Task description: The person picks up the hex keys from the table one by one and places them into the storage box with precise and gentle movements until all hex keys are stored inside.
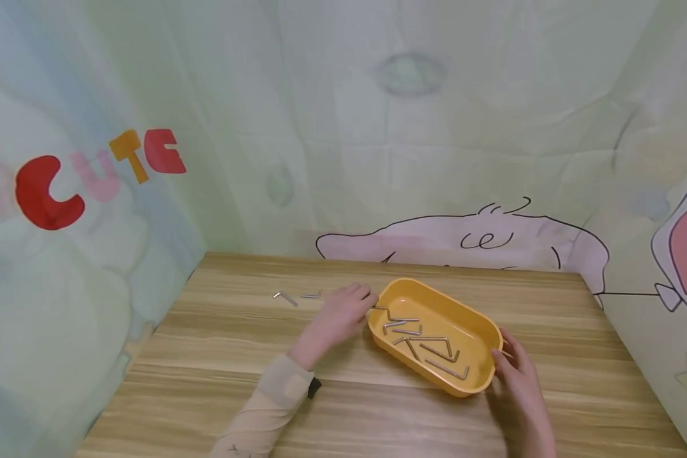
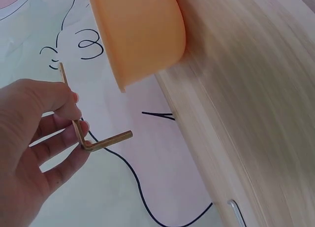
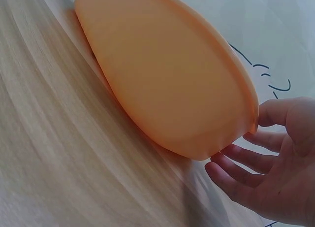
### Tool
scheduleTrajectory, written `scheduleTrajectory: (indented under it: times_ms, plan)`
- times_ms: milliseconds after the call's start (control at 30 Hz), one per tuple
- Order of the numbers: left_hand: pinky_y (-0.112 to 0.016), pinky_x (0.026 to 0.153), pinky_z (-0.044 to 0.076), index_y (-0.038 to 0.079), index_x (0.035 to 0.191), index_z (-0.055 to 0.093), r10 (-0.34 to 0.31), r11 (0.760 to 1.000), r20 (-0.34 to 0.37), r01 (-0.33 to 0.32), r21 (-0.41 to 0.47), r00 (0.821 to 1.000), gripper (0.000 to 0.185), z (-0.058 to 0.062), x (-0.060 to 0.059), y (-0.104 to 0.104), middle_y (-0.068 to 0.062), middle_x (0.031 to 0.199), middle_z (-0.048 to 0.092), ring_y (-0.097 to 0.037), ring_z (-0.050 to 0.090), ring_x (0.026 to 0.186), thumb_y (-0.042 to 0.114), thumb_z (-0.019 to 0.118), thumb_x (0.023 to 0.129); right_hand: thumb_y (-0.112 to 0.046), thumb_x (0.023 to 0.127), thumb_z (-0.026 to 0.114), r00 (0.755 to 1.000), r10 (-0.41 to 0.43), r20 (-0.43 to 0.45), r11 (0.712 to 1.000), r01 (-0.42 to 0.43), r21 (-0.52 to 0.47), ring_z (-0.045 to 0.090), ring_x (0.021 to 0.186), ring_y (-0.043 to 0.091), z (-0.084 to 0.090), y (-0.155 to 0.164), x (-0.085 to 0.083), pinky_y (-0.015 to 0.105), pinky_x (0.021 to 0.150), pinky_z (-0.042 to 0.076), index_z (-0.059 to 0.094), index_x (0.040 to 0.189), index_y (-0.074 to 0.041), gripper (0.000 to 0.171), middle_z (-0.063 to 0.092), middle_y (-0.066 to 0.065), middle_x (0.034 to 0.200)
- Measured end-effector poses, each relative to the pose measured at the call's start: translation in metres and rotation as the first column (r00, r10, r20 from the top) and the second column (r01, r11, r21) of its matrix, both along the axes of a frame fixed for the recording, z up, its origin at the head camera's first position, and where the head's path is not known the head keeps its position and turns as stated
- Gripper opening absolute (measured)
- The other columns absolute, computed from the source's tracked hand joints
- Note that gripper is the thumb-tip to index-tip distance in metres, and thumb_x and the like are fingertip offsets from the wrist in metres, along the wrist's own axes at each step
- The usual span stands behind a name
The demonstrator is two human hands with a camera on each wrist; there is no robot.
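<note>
My left hand (image 1: 343, 312) is at the left end of a yellow-orange tray (image 1: 455, 308). Between thumb and fingers it pinches an L-shaped hex key (image 2: 114, 140), brownish in the left wrist view, with its short arm sticking out. In the head view this key shows at the tray's left rim. My right hand (image 1: 521, 372) grips the tray's right end, thumb at the rim and fingers against the outer wall (image 3: 162, 89). Several metal hex keys (image 1: 448, 369) of various sizes lie inside the tray, mostly along its near and left side.
Two more hex keys, one bent wide (image 1: 286, 298) and one shorter (image 1: 311, 296), lie on the wooden table (image 1: 235, 356) left of the tray. A printed curtain (image 1: 263, 178) hangs along the table's back and sides.
</note>
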State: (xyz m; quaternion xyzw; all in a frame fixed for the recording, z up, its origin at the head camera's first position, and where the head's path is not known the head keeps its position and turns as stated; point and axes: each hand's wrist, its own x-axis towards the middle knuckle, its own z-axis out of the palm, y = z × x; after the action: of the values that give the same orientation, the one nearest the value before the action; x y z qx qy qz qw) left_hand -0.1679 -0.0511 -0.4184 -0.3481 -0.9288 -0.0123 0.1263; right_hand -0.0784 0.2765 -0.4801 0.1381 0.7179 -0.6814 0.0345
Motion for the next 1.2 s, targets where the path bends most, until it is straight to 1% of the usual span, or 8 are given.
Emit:
scheduleTrajectory:
  times_ms: [100,300,500,600,733,867,967,1200]
  plan:
    - [-0.030,0.091,0.051,0.014,0.114,0.061,-0.010,1.000,-0.001,0.010,-0.004,1.000,0.029,0.000,-0.001,0.008,-0.001,0.108,0.060,-0.016,0.057,0.100,0.009,0.064,0.085,-0.028,0.101,0.045,1.000,-0.005,-0.003,1.000,0.005,-0.017,0.048,0.110,0.000,0.000,0.000,0.000,0.012,0.088,0.046,0.017,0.154,-0.015,0.061,0.034,0.005,0.141]
    - [-0.031,0.095,0.049,0.015,0.115,0.061,-0.023,1.000,0.023,0.024,-0.017,0.999,0.029,0.000,-0.004,0.022,0.000,0.109,0.061,-0.016,0.057,0.103,0.010,0.063,0.086,-0.026,0.102,0.043,0.999,0.021,-0.029,0.997,-0.018,0.081,0.046,0.106,-0.007,-0.001,0.001,0.000,0.007,0.085,0.043,0.017,0.153,-0.011,0.059,0.032,0.014,0.146]
    - [-0.027,0.085,0.050,0.016,0.111,0.062,-0.026,0.999,0.027,0.027,-0.039,0.999,0.028,-0.003,-0.010,0.031,0.002,0.107,0.062,-0.014,0.057,0.099,0.007,0.064,0.085,-0.026,0.102,0.042,0.999,0.029,-0.039,0.994,-0.025,0.107,0.046,0.104,-0.010,-0.001,0.000,0.001,0.006,0.084,0.042,0.018,0.153,-0.010,0.059,0.032,0.017,0.147]
    - [-0.025,0.079,0.050,0.016,0.107,0.064,-0.043,0.998,0.014,0.043,-0.043,0.999,0.026,-0.003,-0.014,0.037,0.003,0.101,0.061,-0.013,0.058,0.094,0.005,0.063,0.084,-0.028,0.102,0.044,1.000,0.015,-0.023,0.999,-0.014,0.046,0.047,0.106,-0.005,0.000,0.000,0.001,0.008,0.086,0.044,0.017,0.154,-0.013,0.060,0.032,0.013,0.147]
    - [-0.025,0.082,0.050,0.018,0.114,0.064,-0.049,0.996,0.022,0.051,-0.079,0.999,0.030,-0.001,-0.018,0.045,0.003,0.104,0.062,-0.012,0.058,0.099,0.007,0.065,0.086,-0.029,0.101,0.046,1.000,-0.004,-0.010,1.000,0.004,-0.011,0.049,0.109,-0.001,0.000,0.000,0.000,0.012,0.087,0.046,0.018,0.154,-0.014,0.062,0.034,0.007,0.142]
    - [-0.027,0.090,0.051,0.019,0.120,0.063,-0.056,0.992,0.013,0.057,-0.116,0.998,0.035,0.000,-0.022,0.051,0.004,0.111,0.063,-0.012,0.058,0.105,0.011,0.068,0.086,-0.028,0.101,0.046,1.000,-0.004,-0.018,1.000,0.004,0.010,0.050,0.107,-0.003,-0.001,0.001,0.000,0.011,0.087,0.046,0.019,0.153,-0.013,0.061,0.037,0.004,0.137]
    - [-0.028,0.092,0.051,0.020,0.118,0.063,-0.068,0.988,-0.006,0.067,-0.140,0.998,0.033,0.001,-0.024,0.056,0.005,0.112,0.063,-0.012,0.059,0.106,0.015,0.069,0.086,-0.029,0.101,0.046,1.000,0.004,-0.027,1.000,-0.004,0.021,0.050,0.106,-0.003,-0.001,0.001,0.000,0.011,0.086,0.047,0.019,0.153,-0.012,0.061,0.038,0.005,0.137]
    - [-0.024,0.082,0.052,0.022,0.112,0.064,-0.107,0.975,-0.037,0.098,-0.201,0.994,0.026,0.001,-0.026,0.066,0.006,0.109,0.063,-0.011,0.060,0.102,0.018,0.069,0.086,-0.029,0.100,0.047,0.999,0.006,-0.043,1.000,-0.007,-0.006,0.050,0.108,-0.001,-0.001,0.000,0.001,0.013,0.087,0.048,0.019,0.153,-0.011,0.062,0.039,0.003,0.134]
